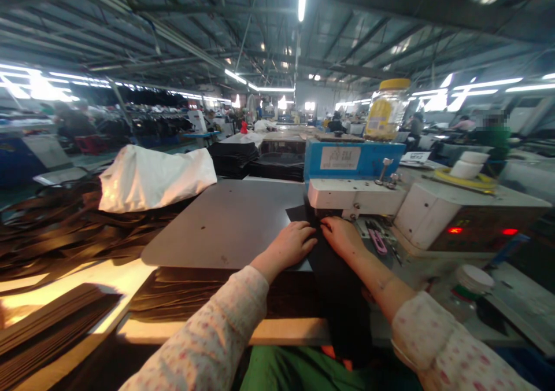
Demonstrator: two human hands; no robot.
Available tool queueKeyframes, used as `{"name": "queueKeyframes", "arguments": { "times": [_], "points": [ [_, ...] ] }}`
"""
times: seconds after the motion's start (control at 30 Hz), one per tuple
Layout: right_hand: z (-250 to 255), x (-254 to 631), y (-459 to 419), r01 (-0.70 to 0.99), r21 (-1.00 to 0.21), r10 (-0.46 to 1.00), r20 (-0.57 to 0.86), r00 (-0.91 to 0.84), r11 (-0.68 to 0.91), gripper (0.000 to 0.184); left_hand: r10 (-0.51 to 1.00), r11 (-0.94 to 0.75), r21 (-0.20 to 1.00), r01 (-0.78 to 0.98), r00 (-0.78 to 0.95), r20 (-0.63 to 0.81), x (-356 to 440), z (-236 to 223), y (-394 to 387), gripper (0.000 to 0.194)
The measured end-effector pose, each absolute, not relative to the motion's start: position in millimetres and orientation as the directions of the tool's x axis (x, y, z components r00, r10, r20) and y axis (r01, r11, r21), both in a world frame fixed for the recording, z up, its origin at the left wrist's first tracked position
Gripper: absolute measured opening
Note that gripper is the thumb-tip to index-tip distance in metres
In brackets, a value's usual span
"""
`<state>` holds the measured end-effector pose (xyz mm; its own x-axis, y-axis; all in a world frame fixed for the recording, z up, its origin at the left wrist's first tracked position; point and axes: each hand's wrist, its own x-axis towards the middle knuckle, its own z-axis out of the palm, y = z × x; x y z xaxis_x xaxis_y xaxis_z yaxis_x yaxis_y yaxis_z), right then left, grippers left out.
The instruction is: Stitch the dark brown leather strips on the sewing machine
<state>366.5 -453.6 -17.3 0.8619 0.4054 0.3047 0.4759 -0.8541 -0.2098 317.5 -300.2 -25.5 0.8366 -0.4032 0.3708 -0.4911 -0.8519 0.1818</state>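
A long black fabric strip (pixel 340 298) runs from under the head of a white and blue sewing machine (pixel 333 194) down over the table's front edge toward my lap. My left hand (pixel 291 242) rests on the strip's left edge, beside the grey metal plate (pixel 234 217), its fingers stretched out and the thumb apart. Against the strip's right side, just in front of the machine head, my right hand (pixel 342 238) has its fingers drawn together on the fabric. The exact fingertip grip is partly hidden. Pink-handled snips (pixel 376 239) lie right of my right hand.
Dark fabric pieces (pixel 186 295) are stacked under the plate. Brown strips (pixel 56 223) and a white cloth (pixel 156 177) lie left. A yellow-lidded jar (pixel 387 110) stands on the machine. At right are a control box (pixel 472 223) with red lights and a small jar (pixel 472 281).
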Motion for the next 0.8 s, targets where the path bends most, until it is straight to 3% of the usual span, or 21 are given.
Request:
{"name": "queueKeyframes", "arguments": {
  "times": [0.8],
  "points": [
    [-17.9, 366.0, -453.5, 0.489, -0.206, 0.409, 0.335, 0.849, -0.847, 0.026, -0.409, -0.845, 0.195, -0.498, 0.837, 0.362, 318.9, -25.2, -299.0, 0.034]
  ]
}}
